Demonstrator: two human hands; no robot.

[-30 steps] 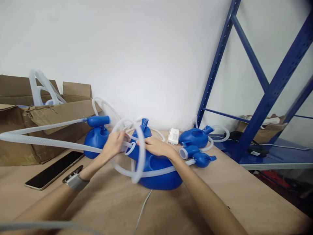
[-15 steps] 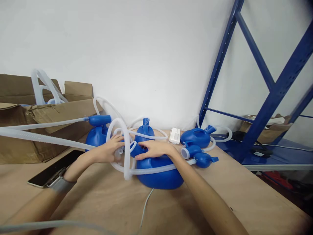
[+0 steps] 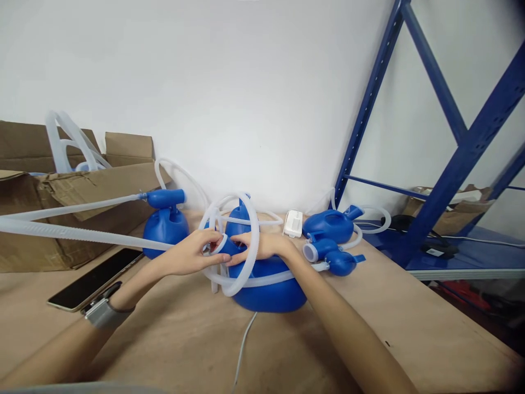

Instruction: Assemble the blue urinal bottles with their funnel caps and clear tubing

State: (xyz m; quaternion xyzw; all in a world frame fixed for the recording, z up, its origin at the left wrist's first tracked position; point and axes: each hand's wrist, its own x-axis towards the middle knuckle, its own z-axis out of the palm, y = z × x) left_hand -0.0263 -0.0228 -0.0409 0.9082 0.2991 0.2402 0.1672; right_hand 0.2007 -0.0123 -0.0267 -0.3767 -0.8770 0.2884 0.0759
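A large blue plastic urinal bottle (image 3: 268, 298) lies on the wooden table in front of me, its neck toward the left. My left hand (image 3: 189, 254) pinches the white-rimmed mouth (image 3: 222, 244) between thumb and fingers. Around the blue neck behind that rim, my right hand (image 3: 262, 245) is closed, its wrist over the bottle's body. A translucent ribbed hose (image 3: 254, 241) loops up in front of the right fingers and runs across the bottle to the right. Parts of the neck are hidden by fingers and hose.
More blue bottles with hoses stand at the left (image 3: 166, 230), behind, and at the right (image 3: 328, 225). A cardboard box (image 3: 94, 191) is at the left. A dark phone (image 3: 96, 278), a small white box (image 3: 293, 223) and a thin cable (image 3: 244, 347) lie about. Blue shelving (image 3: 447, 180) stands right.
My left hand has moved right onto the white-rimmed mouth. The hose loop has swung right, now in front of my right fingers. My right hand stays at the neck.
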